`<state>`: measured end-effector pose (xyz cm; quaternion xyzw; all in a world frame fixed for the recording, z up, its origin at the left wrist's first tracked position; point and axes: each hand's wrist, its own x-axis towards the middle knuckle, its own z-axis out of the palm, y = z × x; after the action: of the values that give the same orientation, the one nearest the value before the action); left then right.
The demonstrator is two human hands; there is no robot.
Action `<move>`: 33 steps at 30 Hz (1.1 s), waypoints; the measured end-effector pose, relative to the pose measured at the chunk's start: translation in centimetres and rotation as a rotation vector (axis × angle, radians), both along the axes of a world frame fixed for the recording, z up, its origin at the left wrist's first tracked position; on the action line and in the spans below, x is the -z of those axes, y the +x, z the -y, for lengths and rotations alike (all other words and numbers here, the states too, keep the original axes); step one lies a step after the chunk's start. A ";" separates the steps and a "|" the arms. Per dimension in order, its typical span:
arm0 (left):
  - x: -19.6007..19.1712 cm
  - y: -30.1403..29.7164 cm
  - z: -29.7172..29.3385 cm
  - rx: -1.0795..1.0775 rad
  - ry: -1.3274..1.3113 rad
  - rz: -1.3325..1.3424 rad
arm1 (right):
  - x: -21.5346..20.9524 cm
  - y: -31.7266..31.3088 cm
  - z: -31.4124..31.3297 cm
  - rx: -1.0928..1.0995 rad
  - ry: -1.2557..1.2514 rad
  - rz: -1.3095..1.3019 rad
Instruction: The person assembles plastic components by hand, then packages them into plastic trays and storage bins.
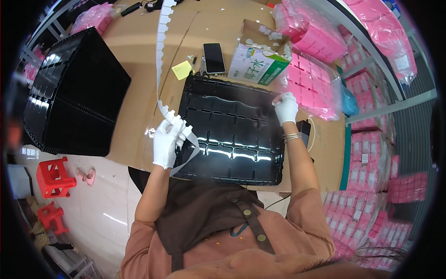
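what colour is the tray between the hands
The tray is glossy black, seen in the head view.

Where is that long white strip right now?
In the head view, the white strip is left of centre, held in the left hand; it runs up past the yellow note to the top edge and loops over the black tray.

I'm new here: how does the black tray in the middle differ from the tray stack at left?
The black tray lies low; the tray stack rises tall in many layers. The white strip curls over the black tray, not the tray stack. The left hand and right hand are at the black tray, neither at the tray stack. Both are glossy black.
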<state>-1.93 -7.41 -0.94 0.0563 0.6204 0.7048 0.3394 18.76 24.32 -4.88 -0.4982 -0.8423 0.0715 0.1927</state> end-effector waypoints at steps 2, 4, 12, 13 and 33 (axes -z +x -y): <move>-0.1 0.5 0.1 0.034 -0.031 -0.031 | -0.3 -0.3 0.2 -0.025 0.048 0.049; 0.1 0.5 0.0 0.075 -0.028 -0.039 | -0.2 -0.4 -0.2 -0.046 0.098 0.098; -0.9 1.6 0.4 0.081 -0.027 -0.028 | -3.3 2.3 3.3 -0.034 -0.176 -0.675; -0.8 1.6 0.7 0.138 0.000 -0.022 | -4.6 1.8 5.9 -0.092 -0.265 -0.797; -1.1 3.8 0.1 0.033 0.196 0.197 | -4.5 -7.9 24.5 -0.324 -0.995 -1.170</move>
<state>1.86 -7.53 0.11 0.0301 0.5113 0.7583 0.4032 10.90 -0.20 -0.41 -0.2782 -0.5352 0.7185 0.3463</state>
